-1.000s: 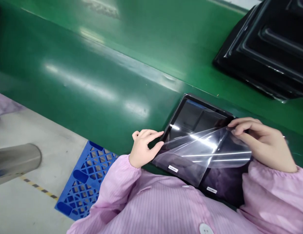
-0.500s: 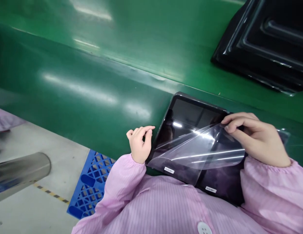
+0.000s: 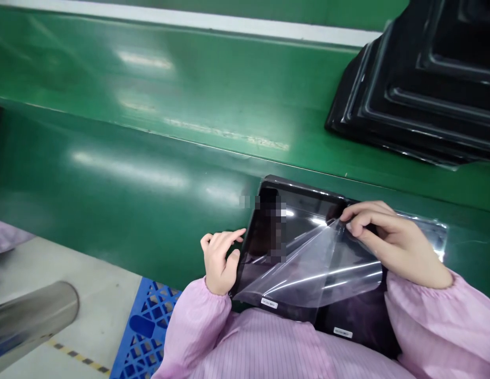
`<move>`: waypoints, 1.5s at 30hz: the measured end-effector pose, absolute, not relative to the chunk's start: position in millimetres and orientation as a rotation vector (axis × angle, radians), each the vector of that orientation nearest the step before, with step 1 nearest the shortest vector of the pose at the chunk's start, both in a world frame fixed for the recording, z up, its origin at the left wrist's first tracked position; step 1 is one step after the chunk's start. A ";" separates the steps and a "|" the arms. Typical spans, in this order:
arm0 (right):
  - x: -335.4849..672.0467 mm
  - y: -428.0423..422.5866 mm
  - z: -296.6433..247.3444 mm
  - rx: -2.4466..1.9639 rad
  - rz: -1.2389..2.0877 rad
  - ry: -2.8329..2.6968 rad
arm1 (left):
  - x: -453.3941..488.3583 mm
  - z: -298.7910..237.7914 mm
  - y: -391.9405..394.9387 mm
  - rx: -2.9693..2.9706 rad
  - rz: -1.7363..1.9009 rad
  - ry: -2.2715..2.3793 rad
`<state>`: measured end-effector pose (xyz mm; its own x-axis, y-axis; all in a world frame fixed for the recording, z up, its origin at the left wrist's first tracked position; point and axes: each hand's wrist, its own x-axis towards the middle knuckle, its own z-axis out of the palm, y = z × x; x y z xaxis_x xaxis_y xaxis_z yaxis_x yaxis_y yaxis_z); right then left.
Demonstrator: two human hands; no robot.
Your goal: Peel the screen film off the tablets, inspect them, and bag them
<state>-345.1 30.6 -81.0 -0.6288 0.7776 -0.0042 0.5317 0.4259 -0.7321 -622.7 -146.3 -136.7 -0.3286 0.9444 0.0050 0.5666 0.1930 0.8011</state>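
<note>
In front of my body a black tablet (image 3: pixel 296 202) lies screen up on the green bench. A clear protective film (image 3: pixel 303 279) is partly lifted off its screen, with a slanting fold across the glass. My right hand (image 3: pixel 395 242) pinches the film's raised corner between thumb and fingers. Beside the tablet's left edge is my left hand (image 3: pixel 221 260), thumb and fingers apart, holding nothing; whether its fingertips touch the edge I cannot tell. A second dark panel (image 3: pixel 359 316) with a white label lies to the right, partly under my right hand and sleeve.
Stacked black moulded trays (image 3: pixel 418 116) stand at the back right on a green surface (image 3: pixel 229 89). Clear plastic (image 3: pixel 430 231) lies behind my right hand. Below the bench at left are a blue plastic pallet (image 3: pixel 146 326) and a metal cylinder (image 3: pixel 39 316).
My view has shifted, so the bench and trays sit lower in the picture. My left thumb and fingers have spread apart. My right hand still pinches the raised film corner.
</note>
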 end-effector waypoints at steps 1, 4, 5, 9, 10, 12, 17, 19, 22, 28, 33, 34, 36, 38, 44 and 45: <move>-346.8 30.3 -80.7 -1.118 1.028 -2.348 | -623.5 -136.3 -143.8 1.422 0.983 1.972; -353.1 29.0 -78.5 -1.119 1.037 -2.336 | -627.6 -134.8 -134.5 1.438 0.920 1.981; -355.6 28.5 -77.4 -1.127 1.041 -2.333 | -630.0 -134.2 -131.3 1.439 0.882 1.980; -365.4 27.0 -74.5 -1.148 1.063 -2.334 | -646.7 -128.4 -117.3 1.429 0.690 1.911; -367.2 27.0 -74.8 -1.143 1.070 -2.338 | -652.1 -125.9 -112.8 1.414 0.645 1.885; -370.1 27.2 -76.5 -1.120 1.072 -2.347 | -662.8 -120.6 -101.4 1.375 0.562 1.845; -381.5 16.7 -78.7 -1.042 0.983 -2.394 | -679.5 -117.1 -63.3 1.353 0.507 1.870; -391.3 2.9 -77.4 -1.052 0.882 -2.467 | -681.7 -123.3 -49.2 1.374 0.581 1.942; -409.9 -23.2 -77.9 -1.116 0.714 -2.577 | -685.6 -135.6 -36.4 1.446 0.663 2.018; -435.5 -51.5 -85.4 -0.981 0.764 -2.617 | -728.8 -140.4 -46.5 1.549 0.542 1.775; -445.0 -53.8 -82.1 -0.790 0.959 -2.480 | -771.5 -134.4 -65.0 1.639 0.459 1.369; -446.9 -53.1 -80.1 -0.760 0.995 -2.452 | -774.1 -134.9 -66.6 1.694 0.423 1.362; -450.7 -49.7 -74.2 -0.738 1.093 -2.372 | -772.9 -137.1 -67.3 1.770 0.364 1.435; -454.2 -42.4 -66.5 -0.762 1.228 -2.225 | -766.0 -139.5 -66.0 1.775 0.358 1.536; -461.2 -9.1 -57.3 -1.027 1.632 -1.701 | -744.5 -140.2 -67.1 1.758 0.404 1.663; -463.6 -5.0 -59.4 -1.041 1.704 -1.631 | -742.6 -139.4 -68.0 1.756 0.401 1.656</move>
<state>-463.6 -5.0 -59.4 -0.5444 0.8245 -0.1544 0.1182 -0.1068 -0.9872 -742.6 -68.0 -139.4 0.1427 0.9638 -0.2251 0.7541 0.0415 0.6555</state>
